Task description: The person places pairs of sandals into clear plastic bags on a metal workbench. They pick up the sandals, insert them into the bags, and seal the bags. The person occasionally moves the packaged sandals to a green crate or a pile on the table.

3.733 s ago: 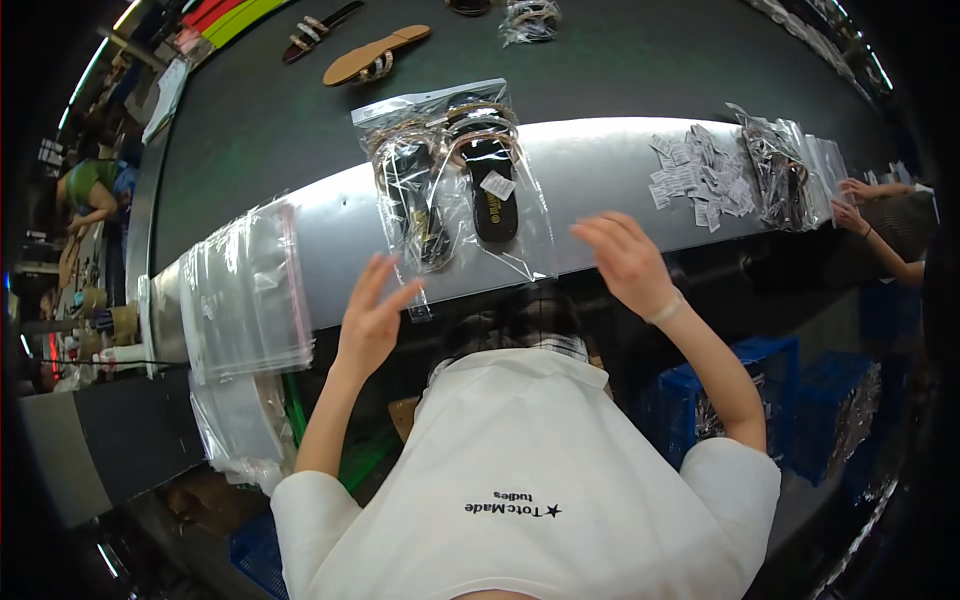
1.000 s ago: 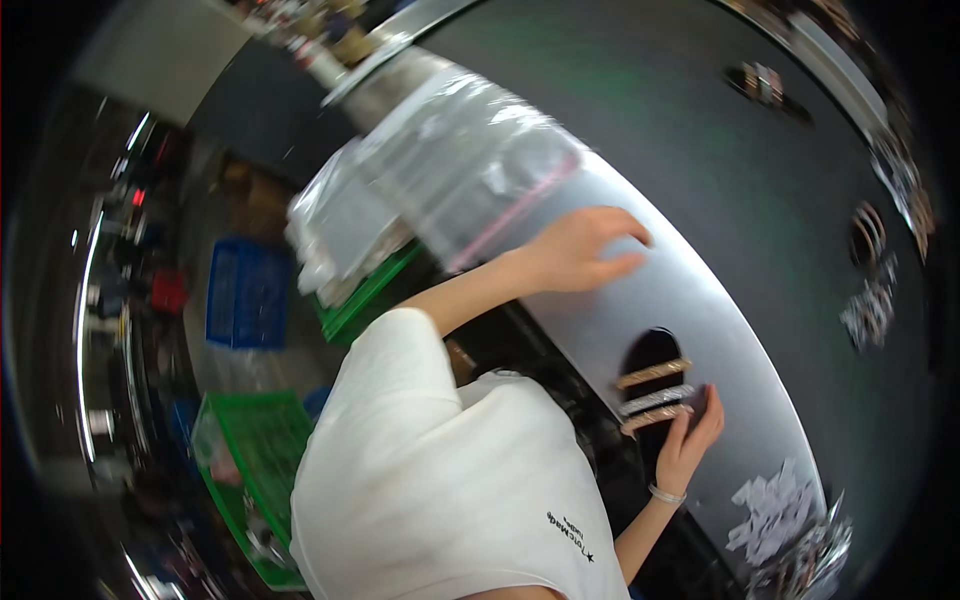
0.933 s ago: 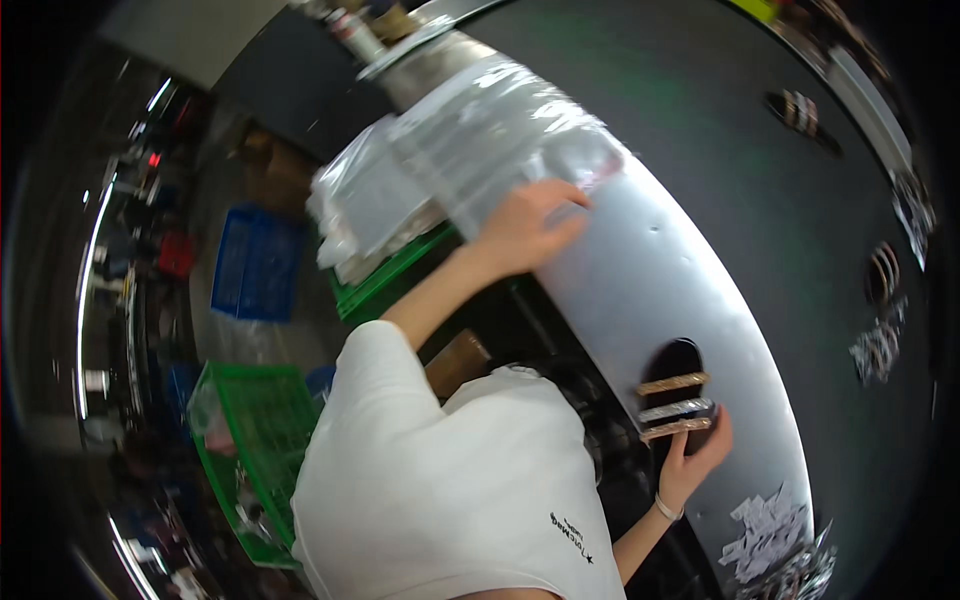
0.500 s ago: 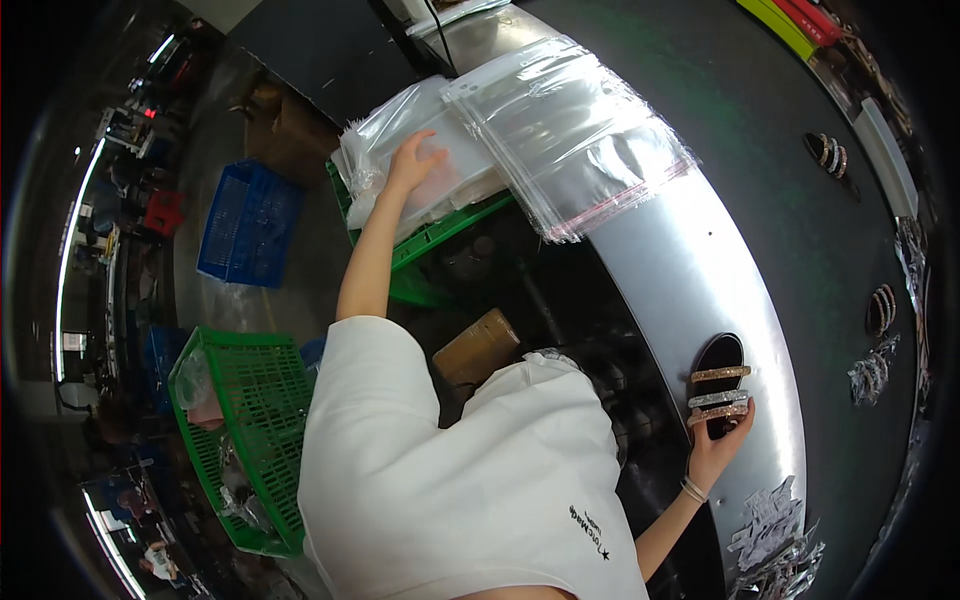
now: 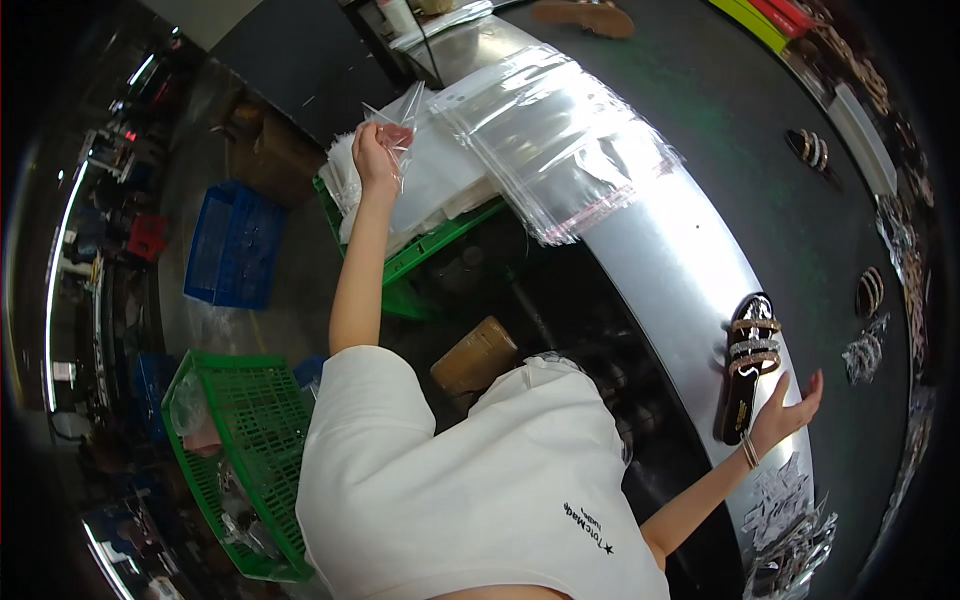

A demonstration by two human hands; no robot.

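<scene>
A black sandal (image 5: pixel 741 400) with three glittery straps lies on the shiny metal ledge at the right. My right hand (image 5: pixel 783 415) is beside its heel end, fingers spread and holding nothing. At the upper left, my left hand (image 5: pixel 377 158) is closed on a clear plastic bag (image 5: pixel 408 112), which stands up crumpled from the fingers. A reddish patch shows through the film by the fingers; what it is I cannot make out. Below that hand lies a pile of whitish sheets or bags (image 5: pixel 425 165), next to a stack of clear plastic bags (image 5: pixel 570 140).
Beyond the ledge runs a dark surface (image 5: pixel 680 90) bearing another strappy sandal (image 5: pixel 808 150), one more (image 5: pixel 870 292) and a brown sole (image 5: pixel 585 18). Silvery scraps (image 5: pixel 785 510) lie at the lower right. A green basket (image 5: pixel 250 440) and a blue crate (image 5: pixel 235 245) stand at the left.
My left hand has gone from lying open on the pile to gripping a raised clear bag. My right hand has let go of the sandal, which now lies farther right with its heel part visible.
</scene>
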